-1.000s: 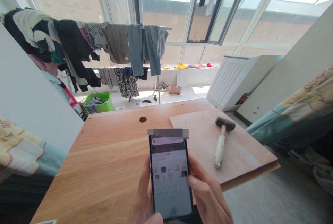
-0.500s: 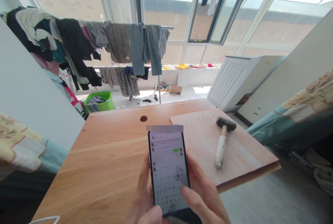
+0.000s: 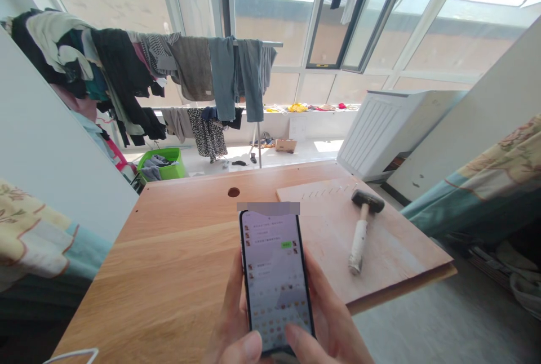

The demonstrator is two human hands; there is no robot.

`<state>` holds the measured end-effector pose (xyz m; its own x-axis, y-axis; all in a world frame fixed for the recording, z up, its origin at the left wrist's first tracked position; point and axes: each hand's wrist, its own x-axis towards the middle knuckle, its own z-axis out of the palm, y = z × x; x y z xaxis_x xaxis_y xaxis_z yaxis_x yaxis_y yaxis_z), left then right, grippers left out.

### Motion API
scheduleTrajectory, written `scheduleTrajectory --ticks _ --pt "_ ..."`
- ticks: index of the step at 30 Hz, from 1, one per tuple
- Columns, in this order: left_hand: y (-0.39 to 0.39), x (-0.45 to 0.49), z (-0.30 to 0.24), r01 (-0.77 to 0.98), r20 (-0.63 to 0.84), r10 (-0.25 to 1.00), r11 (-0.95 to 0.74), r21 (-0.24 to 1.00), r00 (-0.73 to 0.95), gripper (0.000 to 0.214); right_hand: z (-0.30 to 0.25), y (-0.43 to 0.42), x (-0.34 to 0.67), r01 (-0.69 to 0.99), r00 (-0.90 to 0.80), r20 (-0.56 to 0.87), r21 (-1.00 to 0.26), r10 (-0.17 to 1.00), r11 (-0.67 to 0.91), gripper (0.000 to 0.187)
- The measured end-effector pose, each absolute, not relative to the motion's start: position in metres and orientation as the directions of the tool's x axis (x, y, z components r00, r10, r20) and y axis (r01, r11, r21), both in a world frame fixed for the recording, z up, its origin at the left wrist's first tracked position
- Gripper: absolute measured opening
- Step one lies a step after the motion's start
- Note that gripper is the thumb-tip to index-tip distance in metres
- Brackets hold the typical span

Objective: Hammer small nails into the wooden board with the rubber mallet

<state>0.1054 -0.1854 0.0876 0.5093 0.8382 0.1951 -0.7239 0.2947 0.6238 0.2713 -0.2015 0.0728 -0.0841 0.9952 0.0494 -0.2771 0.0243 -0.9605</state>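
A smartphone [image 3: 276, 279] is held upright above the wooden table [image 3: 169, 251], its lit screen showing a chat with rows of small emoji below. My left hand [image 3: 234, 319] is closed around the phone's left side, with its thumb at the lower left corner. Along the right edge, my right hand [image 3: 332, 319] grips the phone, and its thumb lies over the lower part of the screen. A hammer [image 3: 362, 229] with a black head and whitish handle lies on a thin board [image 3: 401, 251] to the right of the phone.
Several nails [image 3: 329, 190] stand in the board's far edge. The tabletop has a round hole [image 3: 234, 192]. Beyond are a green basket [image 3: 171, 164] with cloth, a rack of clothes [image 3: 194, 68] and a white cabinet [image 3: 372, 127]. Curtains [image 3: 486, 178] hang at both sides.
My right thumb has moved down and left across the screen, from the emoji rows towards the bottom. The phone has shifted very slightly; the hammer and board stay put.
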Motion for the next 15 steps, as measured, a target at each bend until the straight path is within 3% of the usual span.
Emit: scheduleTrajectory --ticks 2,7,15 --pt "-0.185 0.107 0.091 -0.73 0.209 0.829 0.301 0.614 0.518 0.058 0.075 -0.199 0.271 -0.249 -0.09 0.041 -0.968 0.995 0.017 0.082" --pt "-0.186 0.107 0.093 -0.738 0.204 0.842 0.291 0.609 0.5 0.056 0.073 -0.193 0.267 -0.257 -0.106 0.042 -0.966 0.994 0.013 0.122" --pt "-0.192 0.098 0.087 -0.679 0.117 0.846 0.326 0.658 0.52 0.074 0.092 -0.206 0.263 -0.425 -0.142 0.091 -0.905 0.986 0.022 0.076"
